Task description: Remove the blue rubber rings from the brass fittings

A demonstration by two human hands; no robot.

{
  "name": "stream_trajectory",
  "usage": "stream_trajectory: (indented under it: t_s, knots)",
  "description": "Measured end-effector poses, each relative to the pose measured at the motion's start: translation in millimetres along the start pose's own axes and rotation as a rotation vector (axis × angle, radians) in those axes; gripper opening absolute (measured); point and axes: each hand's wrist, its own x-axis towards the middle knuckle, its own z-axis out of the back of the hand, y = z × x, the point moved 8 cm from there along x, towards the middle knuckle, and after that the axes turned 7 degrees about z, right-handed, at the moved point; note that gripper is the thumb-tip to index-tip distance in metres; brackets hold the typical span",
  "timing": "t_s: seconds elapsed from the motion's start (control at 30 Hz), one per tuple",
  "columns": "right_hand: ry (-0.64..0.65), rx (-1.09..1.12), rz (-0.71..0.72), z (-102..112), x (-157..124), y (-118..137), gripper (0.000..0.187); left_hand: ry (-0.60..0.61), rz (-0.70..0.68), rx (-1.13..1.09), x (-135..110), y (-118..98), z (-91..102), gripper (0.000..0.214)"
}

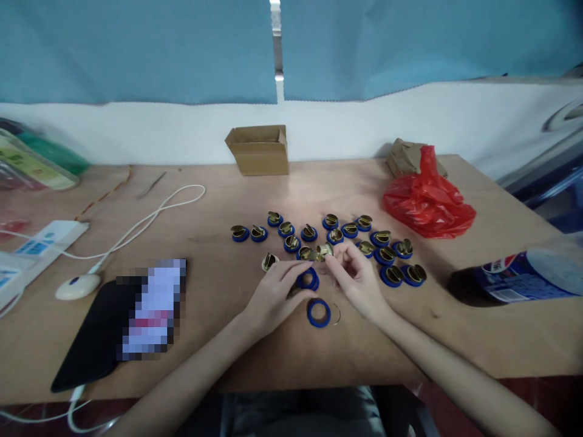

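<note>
Taking the spot just in front of the person as the dial's centre, with twelve toward the wall, most of the work looks done: well over a dozen gold pieces seated in blue rings (392, 277) stand on the wooden table (204, 340), spread in an arc from about ten o'clock round through twelve to nearly four. One gold piece (325, 249) is at the centre, between the two hands, raised over the tabletop; the right hand (357, 282) pinches it between thumb and forefinger, while the fingertips of the left hand (276, 291) come up to it from eight o'clock, thumb spread away, and whether they grip it I cannot tell. Blur also hides whether this piece has a ring. What seems left is little: a bare loose ring (310, 312) lies flat at six o'clock, more blue ring (316, 281) shows by the left hand at seven, and a pale-rimmed piece (269, 262) with no blue visible sits at nine. I judge that the held piece and the pale-rimmed one have yet to join the arc, with the loose blue rings probably meant for them
</note>
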Motion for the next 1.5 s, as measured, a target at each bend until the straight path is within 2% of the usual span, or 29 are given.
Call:
stream_trajectory:
  t_s: [0.1,0.23,0.43,0.57,0.67,0.8,0.97,1.23,1.5]
  knots:
    - [0.005,0.005,0.004,-2,-1,-1,0.028,0.050,-0.029,0.021,1,1,-7.7,0.046]
    - [0.019,-0.027,0.033,-5,-2,-7,0.024,0.052,-0.038,0.050,1,3,-12.6,0.050]
    - [0.052,-0.138,0.074,-7,-4,-11,0.022,-0.060,0.053,0.015,-1,5,-3.1,0.055]
    - [0.129,-0.217,0.100,-13,-6,-7,0.024,-0.135,0.036,-0.020,0,1,6.6,0.059]
    - [0.198,-0.275,0.132,-19,-8,-3,0.024,-0.094,-0.033,-0.012,1,-3,4.4,0.060]
    - [0.287,-0.322,0.162,-26,-11,0,0.027,-0.046,-0.113,0.024,0,-7,0.4,0.050]
    - [0.341,-0.318,0.178,-30,-11,2,0.028,-0.039,-0.090,0.015,0,-6,-0.1,0.045]
    - [0.286,-0.289,0.148,-21,-6,8,0.021,-0.115,-0.083,-0.004,-1,-9,4.2,0.042]
    - [0.431,-0.316,0.125,-34,-11,5,0.022,-0.101,-0.094,-0.055,-2,-9,3.3,0.036]
